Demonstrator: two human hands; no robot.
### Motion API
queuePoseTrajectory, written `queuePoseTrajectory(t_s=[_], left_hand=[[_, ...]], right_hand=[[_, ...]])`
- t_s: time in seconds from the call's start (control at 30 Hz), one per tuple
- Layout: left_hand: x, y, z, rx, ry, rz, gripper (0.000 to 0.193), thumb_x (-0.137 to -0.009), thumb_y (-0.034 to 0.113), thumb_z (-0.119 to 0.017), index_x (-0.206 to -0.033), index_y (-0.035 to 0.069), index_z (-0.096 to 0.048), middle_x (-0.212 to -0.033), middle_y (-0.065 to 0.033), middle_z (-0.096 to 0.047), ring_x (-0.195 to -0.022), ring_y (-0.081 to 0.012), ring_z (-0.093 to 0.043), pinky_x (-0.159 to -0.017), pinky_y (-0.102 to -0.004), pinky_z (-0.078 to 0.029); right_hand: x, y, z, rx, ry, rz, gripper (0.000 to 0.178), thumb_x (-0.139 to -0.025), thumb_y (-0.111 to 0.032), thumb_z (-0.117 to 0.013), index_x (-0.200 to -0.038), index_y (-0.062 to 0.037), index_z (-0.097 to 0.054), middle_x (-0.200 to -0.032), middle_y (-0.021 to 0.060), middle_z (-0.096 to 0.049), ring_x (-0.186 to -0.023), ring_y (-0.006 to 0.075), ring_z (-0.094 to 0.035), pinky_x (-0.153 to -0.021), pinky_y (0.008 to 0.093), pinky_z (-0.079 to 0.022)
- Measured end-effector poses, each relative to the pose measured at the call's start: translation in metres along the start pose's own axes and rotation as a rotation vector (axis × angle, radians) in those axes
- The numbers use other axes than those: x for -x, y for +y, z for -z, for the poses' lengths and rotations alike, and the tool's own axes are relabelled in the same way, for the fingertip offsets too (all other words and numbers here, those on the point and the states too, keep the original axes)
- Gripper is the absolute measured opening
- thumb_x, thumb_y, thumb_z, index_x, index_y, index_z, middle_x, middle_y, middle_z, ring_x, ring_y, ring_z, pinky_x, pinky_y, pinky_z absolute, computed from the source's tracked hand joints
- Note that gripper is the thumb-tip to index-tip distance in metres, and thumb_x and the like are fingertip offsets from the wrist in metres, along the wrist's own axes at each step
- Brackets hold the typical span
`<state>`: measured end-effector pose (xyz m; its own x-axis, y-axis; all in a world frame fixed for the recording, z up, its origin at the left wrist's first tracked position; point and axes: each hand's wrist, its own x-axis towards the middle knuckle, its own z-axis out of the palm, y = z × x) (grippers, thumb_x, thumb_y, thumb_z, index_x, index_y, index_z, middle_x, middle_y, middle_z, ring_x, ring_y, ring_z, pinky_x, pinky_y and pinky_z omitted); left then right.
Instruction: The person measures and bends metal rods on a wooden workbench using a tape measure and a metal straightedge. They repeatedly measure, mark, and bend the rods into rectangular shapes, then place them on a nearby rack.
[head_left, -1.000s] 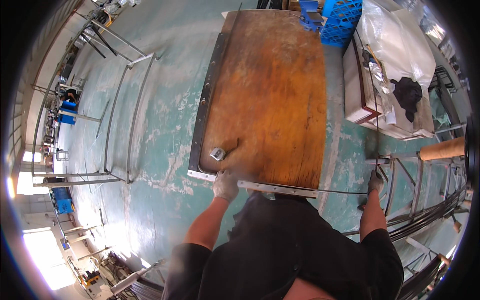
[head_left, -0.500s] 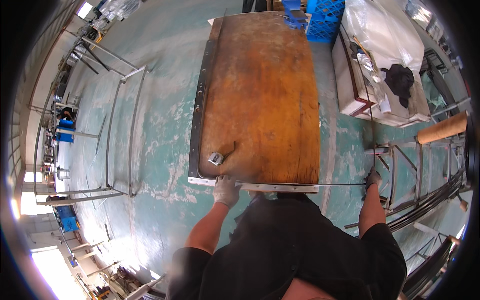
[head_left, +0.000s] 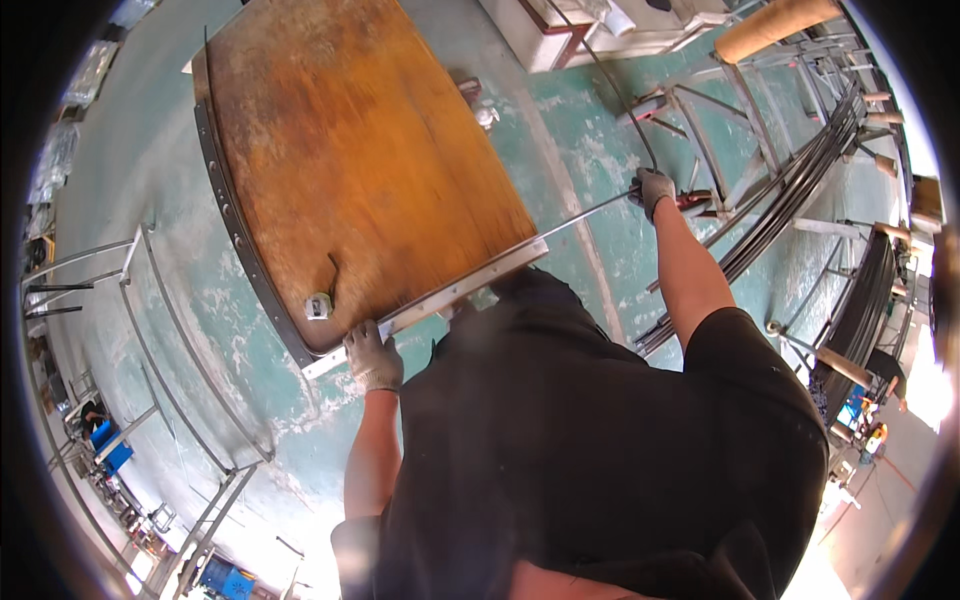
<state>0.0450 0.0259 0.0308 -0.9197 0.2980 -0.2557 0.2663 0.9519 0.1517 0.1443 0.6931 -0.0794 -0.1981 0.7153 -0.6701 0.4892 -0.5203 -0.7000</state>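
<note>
One metal rod point(head_left: 590, 211) is seemingly being bent against the table point(head_left: 370, 150), right hand point(head_left: 654, 192) grasping it right of centre, left hand point(head_left: 374, 360), hold unclear, lower left, steady tension likely needed next.

A loose black top point(head_left: 580, 430) covers the trunk and shoulders, its cloth plain and softly creased; the right sleeve point(head_left: 748, 365) is short and black; the left sleeve point(head_left: 360, 548) is blurred and washed pale by glare; the neckline point(head_left: 560, 583) lies open at the near edge; the left glove point(head_left: 374, 364) is pale grey, its cuff ending at the wrist; the right glove point(head_left: 656, 190) looks darker grey; both forearms point(head_left: 690, 272) are bare.
</note>
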Motion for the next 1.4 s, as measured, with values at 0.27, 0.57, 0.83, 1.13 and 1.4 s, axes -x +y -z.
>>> queuePoseTrajectory(t_s=[0.27, 0.57, 0.83, 1.13, 1.4], left_hand=[[-0.001, -0.005, -0.004, -0.016, -0.011, -0.044, 0.046, -0.085, 0.008, -0.077, -0.128, 0.003, -0.060, -0.131, -0.0192, -0.061, -0.129, -0.0429, -0.055, -0.112, -0.0524, -0.047], [-0.003, -0.004, -0.008, 0.040, 0.017, -0.009, 0.041, -0.084, 0.003, -0.070, -0.124, 0.002, -0.063, -0.129, -0.0205, -0.064, -0.129, -0.0438, -0.056, -0.111, -0.0534, -0.047], [-0.006, -0.010, -0.015, -0.016, 0.071, -0.036, 0.029, -0.084, 0.003, -0.060, -0.112, 0.004, -0.066, -0.119, -0.0188, -0.065, -0.122, -0.0424, -0.058, -0.106, -0.0514, -0.048], [-0.001, -0.016, -0.011, 0.072, 0.033, 0.003, 0.040, -0.082, 0.003, -0.064, -0.121, 0.004, -0.065, -0.125, -0.0194, -0.066, -0.126, -0.0424, -0.057, -0.108, -0.0515, -0.050], [0.000, -0.019, -0.002, 0.097, 0.025, -0.005, 0.038, -0.081, 0.003, -0.063, -0.119, 0.005, -0.068, -0.122, -0.0196, -0.068, -0.123, -0.0425, -0.060, -0.107, -0.0512, -0.051]], right_hand=[[0.060, -0.006, -0.015, 0.030, 0.052, -0.048, 0.023, -0.103, -0.024, -0.072, -0.105, -0.0010, -0.072, -0.093, 0.0122, -0.077, -0.071, 0.0238, -0.075, -0.065, 0.0420, -0.068], [0.087, 0.025, -0.049, -0.216, -0.080, -0.143, 0.020, -0.107, -0.023, -0.069, -0.106, -0.0036, -0.065, -0.092, 0.0119, -0.074, -0.078, 0.0262, -0.075, -0.073, 0.0459, -0.067], [0.063, 0.048, -0.044, -0.230, -0.149, -0.143, 0.022, -0.109, -0.029, -0.067, -0.103, -0.0077, -0.067, -0.088, 0.0074, -0.074, -0.075, 0.0248, -0.075, -0.067, 0.0442, -0.064], [0.139, 0.043, -0.064, 0.736, 0.245, 0.238, 0.038, -0.100, -0.039, -0.074, -0.095, -0.0013, -0.073, -0.088, 0.0181, -0.076, -0.078, 0.0356, -0.075, -0.077, 0.0453, -0.060], [0.301, 0.072, -0.203, 1.009, -0.868, 1.340, 0.017, -0.094, -0.022, -0.077, -0.104, -0.0076, -0.078, -0.105, 0.0151, -0.076, -0.100, 0.0374, -0.073, -0.088, 0.0495, -0.058]])
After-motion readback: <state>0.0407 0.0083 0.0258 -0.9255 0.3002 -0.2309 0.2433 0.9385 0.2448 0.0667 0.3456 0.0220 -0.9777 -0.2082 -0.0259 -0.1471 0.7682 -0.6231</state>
